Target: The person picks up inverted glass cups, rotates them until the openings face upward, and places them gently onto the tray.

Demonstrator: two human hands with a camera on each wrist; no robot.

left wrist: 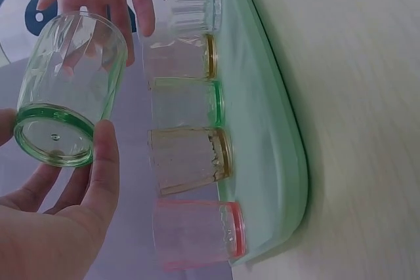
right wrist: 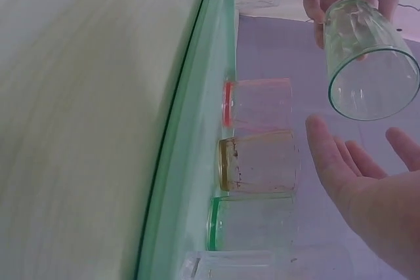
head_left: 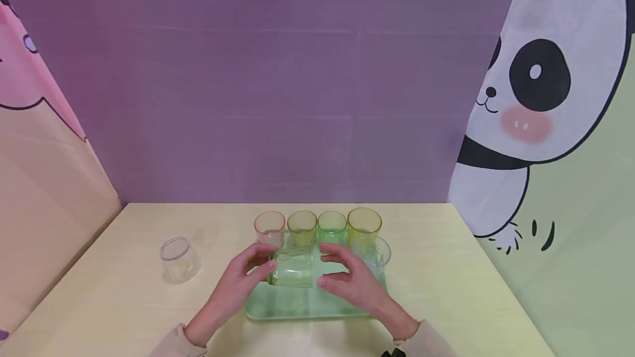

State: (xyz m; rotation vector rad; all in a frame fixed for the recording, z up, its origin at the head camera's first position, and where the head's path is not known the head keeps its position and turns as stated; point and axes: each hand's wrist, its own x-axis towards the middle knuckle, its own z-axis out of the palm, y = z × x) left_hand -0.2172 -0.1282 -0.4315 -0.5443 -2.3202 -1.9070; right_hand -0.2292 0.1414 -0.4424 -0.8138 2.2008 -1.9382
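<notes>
A green-tinted drinking glass (head_left: 292, 269) is held on its side over the green tray (head_left: 283, 310). My left hand (head_left: 233, 280) grips it around its base, fingers and thumb on opposite sides in the left wrist view. The open rim of this glass (right wrist: 374, 86) points toward my right hand (head_left: 354, 282). That hand holds nothing; its fingers and thumb are spread just short of the rim. Behind the hands, a pink glass (head_left: 269, 225), an amber glass (head_left: 301, 227), a green glass (head_left: 332, 225) and a yellow glass (head_left: 364, 222) stand in a row on the tray.
A clear glass (head_left: 374, 252) stands at the tray's right side, partly hidden by my right hand. Another clear glass (head_left: 179, 262) sits alone on the pale table (head_left: 114, 291) to the left. A purple wall (head_left: 288, 98) rises behind the table.
</notes>
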